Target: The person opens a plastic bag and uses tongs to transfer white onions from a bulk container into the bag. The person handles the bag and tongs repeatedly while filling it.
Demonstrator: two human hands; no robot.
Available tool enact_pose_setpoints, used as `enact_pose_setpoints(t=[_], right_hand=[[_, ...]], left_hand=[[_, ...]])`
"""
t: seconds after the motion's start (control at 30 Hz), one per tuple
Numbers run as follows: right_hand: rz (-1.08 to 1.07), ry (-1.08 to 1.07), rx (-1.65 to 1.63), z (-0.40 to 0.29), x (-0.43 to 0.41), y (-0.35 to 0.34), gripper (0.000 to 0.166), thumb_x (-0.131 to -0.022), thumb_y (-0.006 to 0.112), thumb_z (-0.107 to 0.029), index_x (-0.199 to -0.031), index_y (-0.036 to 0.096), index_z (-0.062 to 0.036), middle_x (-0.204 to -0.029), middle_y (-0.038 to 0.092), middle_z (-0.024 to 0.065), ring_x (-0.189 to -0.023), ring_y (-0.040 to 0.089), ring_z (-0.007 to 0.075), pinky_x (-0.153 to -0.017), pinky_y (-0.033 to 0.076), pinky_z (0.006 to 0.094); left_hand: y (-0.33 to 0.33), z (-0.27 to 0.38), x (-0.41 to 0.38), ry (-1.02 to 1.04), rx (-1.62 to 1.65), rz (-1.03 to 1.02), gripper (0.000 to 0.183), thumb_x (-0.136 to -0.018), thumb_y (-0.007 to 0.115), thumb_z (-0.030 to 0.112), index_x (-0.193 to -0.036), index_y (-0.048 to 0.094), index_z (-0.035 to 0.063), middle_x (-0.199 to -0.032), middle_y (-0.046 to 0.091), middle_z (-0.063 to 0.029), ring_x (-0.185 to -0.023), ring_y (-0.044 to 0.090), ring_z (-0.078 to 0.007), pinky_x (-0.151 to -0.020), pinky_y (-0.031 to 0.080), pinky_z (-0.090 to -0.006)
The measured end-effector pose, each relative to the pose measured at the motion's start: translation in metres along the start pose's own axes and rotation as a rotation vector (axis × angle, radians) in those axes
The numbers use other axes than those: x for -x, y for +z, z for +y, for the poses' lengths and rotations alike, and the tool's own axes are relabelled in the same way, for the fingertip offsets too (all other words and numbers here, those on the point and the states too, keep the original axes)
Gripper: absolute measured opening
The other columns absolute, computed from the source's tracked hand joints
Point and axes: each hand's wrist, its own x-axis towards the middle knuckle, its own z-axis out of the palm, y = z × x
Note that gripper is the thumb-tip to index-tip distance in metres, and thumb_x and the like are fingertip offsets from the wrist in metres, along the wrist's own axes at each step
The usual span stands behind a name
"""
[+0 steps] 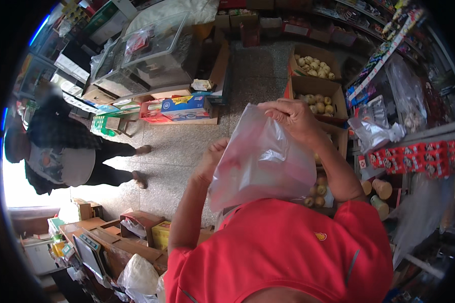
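Observation:
A thin translucent plastic bag (263,159) hangs spread in front of my red shirt, with a pinkish tint showing through it. My right hand (290,115) pinches its upper edge between thumb and fingers. At the bag's left edge my left hand (214,155) is curled, its fingertips partly hidden behind the plastic. No contents can be made out inside the bag. Just beyond my right hand stands a cardboard box of apples or pears (318,104). More round fruit (316,195) shows beneath the bag, beside my right forearm.
A person (64,151) stands on the speckled floor at left. Clear plastic bins (155,57) and a blue carton (185,109) lie ahead to the left. A wooden counter with a scale (89,253) is at lower left. Red packets (417,157) hang at right. Pale produce fills another box (337,62).

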Motion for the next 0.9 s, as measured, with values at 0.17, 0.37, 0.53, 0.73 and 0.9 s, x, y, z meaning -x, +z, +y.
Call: enact_pose_setpoints(t=[0.17,0.37,0.53,0.73,0.9], right_hand=[[0.045,0.084,0.164,0.070,-0.090,-0.047,0.020,-0.087,0.067,-0.016,-0.102,0.069,-0.0040,-0.084,0.068,0.0111,-0.073,0.066,0.0210,-0.065,0.050,0.0303],[-0.008,0.370,-0.070,0.160,-0.214,-0.107,0.023,-0.087,0.070,-0.014,-0.105,0.067,-0.0003,-0.090,0.069,0.0044,-0.079,0.064,0.0104,-0.070,0.051,0.0238],[-0.062,0.488,-0.457,0.219,-0.318,-0.167,0.034,-0.086,0.070,-0.021,-0.110,0.064,0.0027,-0.096,0.069,0.0097,-0.082,0.066,0.0137,-0.075,0.054,0.0262],[-0.050,0.617,-0.375,0.300,-0.426,-0.233,0.024,-0.092,0.062,-0.020,-0.099,0.066,0.0028,-0.087,0.070,0.0091,-0.074,0.065,0.0117,-0.066,0.051,0.0230],[0.006,0.584,-0.378,0.395,-0.522,-0.274,0.020,-0.091,0.063,-0.016,-0.093,0.067,0.0034,-0.079,0.069,0.0122,-0.064,0.065,0.0127,-0.056,0.049,0.0222]], left_hand=[[-0.048,0.076,-0.147,0.388,-0.109,0.376,0.011,-0.092,0.061,0.007,-0.102,0.064,0.0041,-0.081,0.062,0.0031,-0.066,0.052,-0.0035,-0.061,0.041,-0.0168],[-0.069,0.168,-0.325,0.833,-0.475,0.475,0.012,-0.091,0.061,0.004,-0.102,0.064,0.0007,-0.081,0.062,-0.0001,-0.075,0.056,-0.0068,-0.067,0.046,-0.0225],[-0.059,0.252,-0.455,1.029,-0.835,0.364,0.018,-0.083,0.064,-0.003,-0.100,0.065,0.0012,-0.084,0.063,-0.0114,-0.072,0.061,-0.0233,-0.066,0.048,-0.0272],[-0.062,0.304,-0.609,0.983,-0.937,0.241,0.020,-0.081,0.064,-0.001,-0.101,0.065,0.0028,-0.084,0.062,-0.0130,-0.077,0.064,-0.0285,-0.067,0.051,-0.0334],[-0.068,0.346,-0.721,0.872,-0.935,0.273,0.022,-0.083,0.063,0.004,-0.106,0.062,0.0036,-0.090,0.062,-0.0133,-0.078,0.063,-0.0317,-0.068,0.051,-0.0360]])
